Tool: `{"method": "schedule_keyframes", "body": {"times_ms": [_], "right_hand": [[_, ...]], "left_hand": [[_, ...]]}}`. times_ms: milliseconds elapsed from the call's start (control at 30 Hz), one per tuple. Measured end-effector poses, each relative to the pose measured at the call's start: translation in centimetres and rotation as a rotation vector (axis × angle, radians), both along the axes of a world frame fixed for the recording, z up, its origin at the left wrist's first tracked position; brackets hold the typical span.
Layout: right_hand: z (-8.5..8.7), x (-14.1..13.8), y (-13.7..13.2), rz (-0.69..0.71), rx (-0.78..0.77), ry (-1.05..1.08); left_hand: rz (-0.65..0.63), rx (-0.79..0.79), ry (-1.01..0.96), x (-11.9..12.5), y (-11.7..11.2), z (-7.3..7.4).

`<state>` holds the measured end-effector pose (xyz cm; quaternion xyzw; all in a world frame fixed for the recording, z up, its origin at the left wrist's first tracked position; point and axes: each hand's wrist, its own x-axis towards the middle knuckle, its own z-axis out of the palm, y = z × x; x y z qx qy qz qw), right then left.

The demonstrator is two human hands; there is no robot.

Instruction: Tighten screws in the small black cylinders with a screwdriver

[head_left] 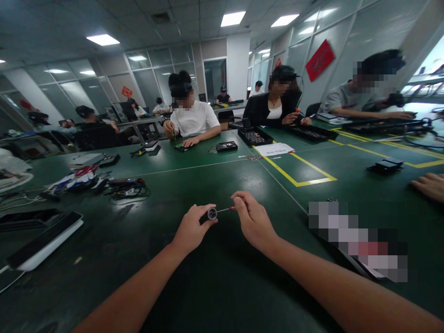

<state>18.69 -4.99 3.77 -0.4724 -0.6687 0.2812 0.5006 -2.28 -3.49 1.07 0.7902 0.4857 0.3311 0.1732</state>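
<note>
My left hand (pixel 190 229) is closed around a small black cylindrical part with a round silver end (pixel 212 213). My right hand (pixel 252 219) pinches a thin screwdriver with a red handle (pixel 229 209), and its metal tip points into the round end of the part. Both hands hover just above the dark green table (pixel 215 175) in the middle of the view.
A flat white and black device (pixel 45 240) lies at the left, with cables and tools (pixel 100 182) behind it. A blurred object (pixel 357 240) lies to the right, and another person's hand (pixel 428 185) rests at the right edge. Several people work across the table near black trays (pixel 256 136).
</note>
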Motion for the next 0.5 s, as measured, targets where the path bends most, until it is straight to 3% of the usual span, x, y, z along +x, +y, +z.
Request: {"method": "schedule_keyframes", "body": {"times_ms": [100, 200, 300, 500], "right_hand": [[-0.2, 0.1, 0.8, 0.003, -0.068, 0.181], [-0.5, 0.4, 1.7, -0.048, -0.17, 0.353], [-0.8, 0.7, 2.1, -0.106, -0.188, 0.361], [-0.2, 0.4, 1.2, -0.033, -0.158, 0.216]], "left_hand": [[-0.014, 0.061, 0.009, -0.3, 0.2, 0.4], [0.058, 0.108, 0.038, -1.0, 0.8, 0.6], [0.102, 0.086, 0.085, -1.5, 1.1, 0.4], [0.074, 0.06, 0.132, -1.1, 0.7, 0.5]]}}
